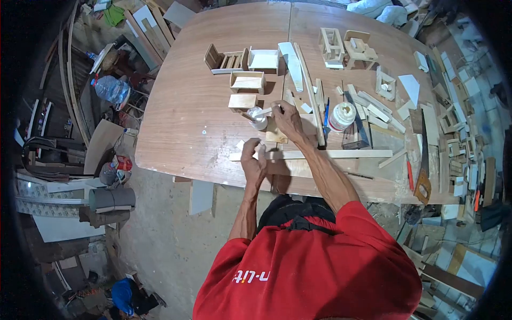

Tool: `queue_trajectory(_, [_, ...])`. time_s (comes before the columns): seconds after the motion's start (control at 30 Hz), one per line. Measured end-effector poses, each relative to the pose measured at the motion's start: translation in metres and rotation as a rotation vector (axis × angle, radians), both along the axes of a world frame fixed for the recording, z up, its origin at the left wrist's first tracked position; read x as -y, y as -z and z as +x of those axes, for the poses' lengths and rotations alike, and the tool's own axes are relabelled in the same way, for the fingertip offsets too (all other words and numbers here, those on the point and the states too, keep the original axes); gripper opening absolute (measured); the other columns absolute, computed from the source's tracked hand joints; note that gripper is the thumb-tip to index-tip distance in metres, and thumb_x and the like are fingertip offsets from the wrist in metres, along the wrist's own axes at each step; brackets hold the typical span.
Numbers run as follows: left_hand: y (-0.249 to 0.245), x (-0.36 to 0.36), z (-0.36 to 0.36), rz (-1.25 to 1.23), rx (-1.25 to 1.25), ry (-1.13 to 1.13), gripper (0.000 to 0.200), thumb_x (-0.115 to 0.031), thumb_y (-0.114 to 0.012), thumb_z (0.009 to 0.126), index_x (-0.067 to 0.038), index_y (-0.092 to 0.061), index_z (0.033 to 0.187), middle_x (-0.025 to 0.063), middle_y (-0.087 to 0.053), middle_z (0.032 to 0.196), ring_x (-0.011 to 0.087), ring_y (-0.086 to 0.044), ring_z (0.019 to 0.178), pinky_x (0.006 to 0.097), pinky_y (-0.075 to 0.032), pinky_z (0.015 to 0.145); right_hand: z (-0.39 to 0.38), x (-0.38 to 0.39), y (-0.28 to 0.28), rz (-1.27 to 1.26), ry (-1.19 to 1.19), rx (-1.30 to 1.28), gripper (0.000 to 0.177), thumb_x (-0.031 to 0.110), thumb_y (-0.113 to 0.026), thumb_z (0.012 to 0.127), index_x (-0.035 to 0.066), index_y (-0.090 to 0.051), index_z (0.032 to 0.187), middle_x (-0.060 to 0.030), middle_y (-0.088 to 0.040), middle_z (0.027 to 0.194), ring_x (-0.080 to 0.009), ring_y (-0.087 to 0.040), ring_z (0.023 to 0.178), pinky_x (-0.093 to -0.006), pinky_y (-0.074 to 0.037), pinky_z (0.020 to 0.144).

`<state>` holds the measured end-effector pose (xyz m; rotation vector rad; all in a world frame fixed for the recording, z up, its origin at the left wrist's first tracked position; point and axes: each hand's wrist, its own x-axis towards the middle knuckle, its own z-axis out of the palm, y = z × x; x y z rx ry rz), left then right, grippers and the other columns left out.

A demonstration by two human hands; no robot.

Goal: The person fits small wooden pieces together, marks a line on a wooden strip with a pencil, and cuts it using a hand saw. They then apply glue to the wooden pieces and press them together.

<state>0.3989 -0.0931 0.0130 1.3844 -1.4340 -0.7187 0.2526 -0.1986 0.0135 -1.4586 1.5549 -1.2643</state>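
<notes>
My right hand (pixel 287 118) is closed round a small pale stick (pixel 263 112), whose far end is over a small white container (pixel 258 121). To the lower left, my left hand (pixel 253 158) has its fingers bent together round a small pale piece at the left end of a long wooden strip (pixel 330 154). The strip lies along the table's near edge. Under and beside my right hand is a small wooden block (pixel 276 133). An open white jar (pixel 342 117) with a red label stands to the right.
Small wooden furniture models, among them a slatted bed (pixel 230 61) and a chair (pixel 359 48), stand on the brown table (pixel 181 106). Cut wood pieces (pixel 376 112), a handsaw (pixel 424 160) and a red tool (pixel 410 175) lie to the right.
</notes>
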Motion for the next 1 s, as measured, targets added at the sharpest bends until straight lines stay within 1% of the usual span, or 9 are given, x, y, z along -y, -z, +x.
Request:
queue_trajectory(0.1, [0.006, 0.009, 0.001, -0.149, 0.215, 0.087, 0.020, -0.004, -0.064, 0.080, -0.002, -0.061, 0.100, 0.0174, -0.058, 0.119, 0.0355, -0.056, 0.108, 0.0417, -0.046, 0.091, 0.004, -0.006, -0.036, -0.106, 0.031, -0.188, 0.024, 0.020, -0.051, 0.092, -0.001, -0.062, 0.091, -0.0220, -0.058, 0.064, -0.0375, -0.058, 0.059, -0.0419, -0.045, 0.057])
queue_trajectory(0.23, [0.012, 0.022, 0.002, -0.086, 0.298, 0.158, 0.021, -0.007, -0.063, 0.081, -0.001, -0.060, 0.100, 0.0192, -0.052, 0.125, 0.0367, -0.052, 0.111, 0.0424, -0.044, 0.092, 0.003, -0.006, -0.051, -0.172, 0.045, -0.264, 0.019, 0.017, -0.052, 0.090, 0.001, -0.062, 0.092, -0.0219, -0.060, 0.067, -0.0394, -0.061, 0.064, -0.0432, -0.047, 0.059])
queue_trajectory(0.3, [0.016, 0.027, 0.002, -0.081, 0.278, 0.167, 0.021, -0.008, -0.063, 0.081, 0.000, -0.060, 0.100, 0.0189, -0.052, 0.124, 0.0367, -0.052, 0.111, 0.0420, -0.044, 0.092, 0.003, -0.006, -0.054, -0.176, -0.010, -0.284, 0.022, 0.021, -0.053, 0.088, 0.001, -0.061, 0.092, -0.0223, -0.064, 0.082, -0.0398, -0.063, 0.077, -0.0460, -0.049, 0.066])
queue_trajectory(0.47, [0.019, 0.028, -0.002, -0.092, 0.233, 0.128, 0.020, -0.005, -0.065, 0.080, -0.002, -0.061, 0.099, 0.0201, -0.051, 0.123, 0.0364, -0.053, 0.111, 0.0415, -0.045, 0.091, 0.005, -0.005, -0.045, -0.187, -0.137, -0.424, 0.019, 0.017, -0.051, 0.089, 0.001, -0.061, 0.093, -0.0208, -0.063, 0.089, -0.0388, -0.062, 0.074, -0.0448, -0.049, 0.068])
queue_trajectory(0.6, [0.022, 0.028, 0.005, -0.087, 0.242, 0.133, 0.020, -0.007, -0.065, 0.082, -0.001, -0.061, 0.101, 0.0175, -0.059, 0.110, 0.0292, -0.059, 0.100, 0.0359, -0.047, 0.086, -0.005, -0.011, -0.052, -0.209, -0.080, -0.309, 0.019, 0.015, -0.053, 0.090, 0.001, -0.063, 0.098, -0.0181, -0.063, 0.075, -0.0316, -0.062, 0.067, -0.0387, -0.048, 0.062])
queue_trajectory(0.67, [0.024, 0.026, 0.009, 0.158, -0.087, 0.151, 0.021, -0.010, -0.064, 0.086, 0.000, -0.061, 0.104, 0.0128, -0.064, 0.094, 0.0203, -0.061, 0.086, 0.0301, -0.048, 0.079, -0.016, -0.016, -0.056, -0.222, -0.062, -0.275, 0.020, 0.016, -0.052, 0.091, 0.001, -0.063, 0.099, -0.0154, -0.063, 0.072, -0.0268, -0.061, 0.064, -0.0363, -0.047, 0.060])
queue_trajectory(0.7, [0.020, 0.024, 0.009, 0.108, -0.122, 0.147, 0.025, -0.013, -0.064, 0.089, 0.003, -0.060, 0.106, 0.0100, -0.064, 0.086, 0.0150, -0.061, 0.077, 0.0272, -0.048, 0.075, -0.021, -0.019, -0.058, -0.154, -0.031, -0.183, 0.020, 0.016, -0.052, 0.092, 0.000, -0.063, 0.098, -0.0143, -0.062, 0.070, -0.0218, -0.060, 0.062, -0.0343, -0.046, 0.056])
queue_trajectory(0.77, [0.011, 0.021, 0.010, 0.148, -0.209, 0.149, 0.024, -0.012, -0.063, 0.089, 0.004, -0.060, 0.106, 0.0101, -0.064, 0.087, 0.0153, -0.061, 0.078, 0.0278, -0.049, 0.075, -0.029, -0.027, -0.062, -0.085, 0.042, -0.028, 0.023, 0.018, -0.052, 0.094, -0.001, -0.063, 0.101, -0.0073, -0.059, 0.066, -0.0091, -0.053, 0.059, -0.0275, -0.042, 0.048])
queue_trajectory(1.0, [-0.022, 0.025, 0.003, 0.220, -0.620, 0.212, 0.024, -0.006, -0.059, 0.090, 0.004, -0.059, 0.112, 0.0114, -0.065, 0.098, 0.0170, -0.064, 0.090, 0.0304, -0.051, 0.084, -0.058, -0.072, -0.072, 0.050, 0.226, 0.646, 0.022, 0.017, -0.050, 0.096, 0.000, -0.062, 0.102, -0.0022, -0.059, 0.070, -0.0051, -0.048, 0.055, -0.0207, -0.041, 0.048])
